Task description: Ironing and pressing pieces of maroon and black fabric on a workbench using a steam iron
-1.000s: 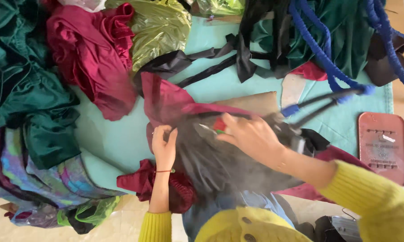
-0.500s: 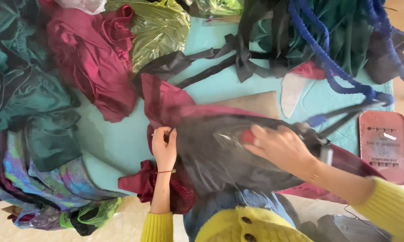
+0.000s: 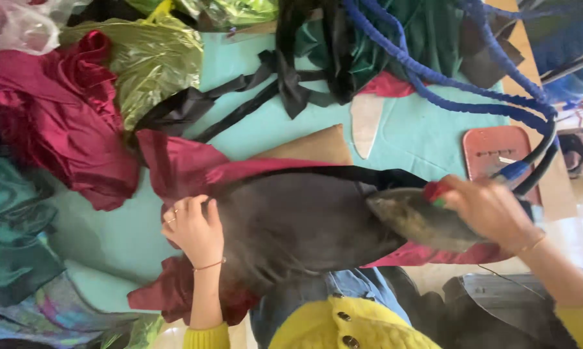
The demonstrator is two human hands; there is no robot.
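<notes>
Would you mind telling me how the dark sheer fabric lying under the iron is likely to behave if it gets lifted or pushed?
The dark sheer fabric would probably flop and drape, since it lies limp over the maroon cloth. It looks thin, so likely light. It may slide or bunch when pushed: the left hand presses it flat while the right hand holds the iron.

Bright daylight (glare at right edge); soft shadows; slight motion blur throughout
</notes>
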